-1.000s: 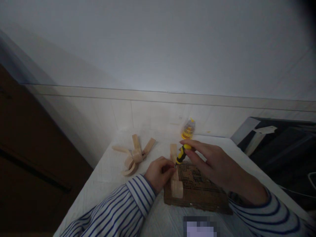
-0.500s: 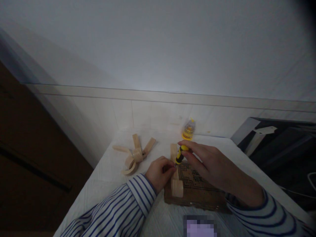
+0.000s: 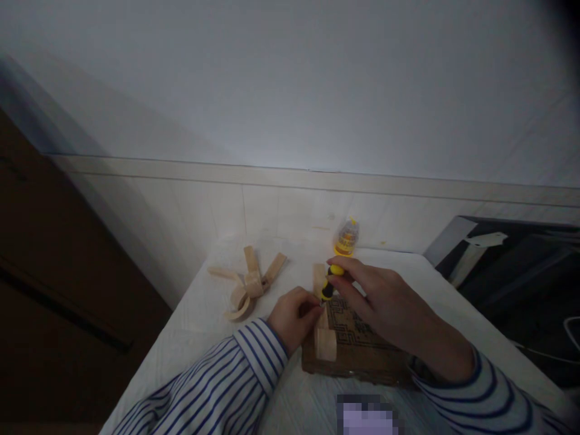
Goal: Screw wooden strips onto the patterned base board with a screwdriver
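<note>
My right hand (image 3: 385,302) grips a short yellow-and-black screwdriver (image 3: 328,289) by its handle, tilted with its tip down. The tip meets a pale wooden strip (image 3: 319,278) that has a curled end (image 3: 326,345) towards me. The strip lies over the left part of a brown board (image 3: 353,365) with dark line patterns. My left hand (image 3: 293,317) is closed in a pinch right at the screwdriver's tip. What its fingertips hold is too small to make out.
Several similar curled wooden strips (image 3: 248,284) lie joined in a cluster to the left. A clear bottle with a yellow base (image 3: 347,237) stands by the wall. A blurred purple-screened object (image 3: 369,418) lies at the front. Dark items (image 3: 512,290) stand beyond the table's right edge.
My right hand has turned slightly on the screwdriver's handle, its fingers sitting a little differently. My left hand and the wooden pieces stay in place.
</note>
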`<state>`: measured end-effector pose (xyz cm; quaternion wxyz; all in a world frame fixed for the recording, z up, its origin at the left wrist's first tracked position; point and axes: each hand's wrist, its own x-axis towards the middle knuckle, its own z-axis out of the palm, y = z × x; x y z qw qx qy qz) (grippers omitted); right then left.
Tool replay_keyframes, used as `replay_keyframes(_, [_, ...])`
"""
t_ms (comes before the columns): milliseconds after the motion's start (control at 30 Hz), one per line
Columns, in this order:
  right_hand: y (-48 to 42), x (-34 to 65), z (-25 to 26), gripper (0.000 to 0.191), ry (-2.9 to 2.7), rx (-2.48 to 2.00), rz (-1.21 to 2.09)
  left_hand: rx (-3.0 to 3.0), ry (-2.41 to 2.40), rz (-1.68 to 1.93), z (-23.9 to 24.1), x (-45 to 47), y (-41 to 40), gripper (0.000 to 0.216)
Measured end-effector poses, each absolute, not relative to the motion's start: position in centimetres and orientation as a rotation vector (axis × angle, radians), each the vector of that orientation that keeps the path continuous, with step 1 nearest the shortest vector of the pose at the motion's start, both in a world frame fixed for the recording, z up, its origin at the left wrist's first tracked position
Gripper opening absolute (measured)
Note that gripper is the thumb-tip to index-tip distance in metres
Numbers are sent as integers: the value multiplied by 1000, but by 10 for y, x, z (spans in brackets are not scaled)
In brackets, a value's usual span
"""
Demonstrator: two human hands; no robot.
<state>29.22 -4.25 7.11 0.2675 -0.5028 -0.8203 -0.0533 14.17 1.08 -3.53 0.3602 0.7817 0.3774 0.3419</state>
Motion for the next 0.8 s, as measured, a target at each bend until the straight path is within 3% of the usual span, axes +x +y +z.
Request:
replay_keyframes(433, [-41,285,69,14,-2073,-1374,-99,2010,964,908,-35,142,10,6])
replay_keyframes(800, [-41,288,68,30,-2054,-1442,18,2042,956,912,-35,140,10,7])
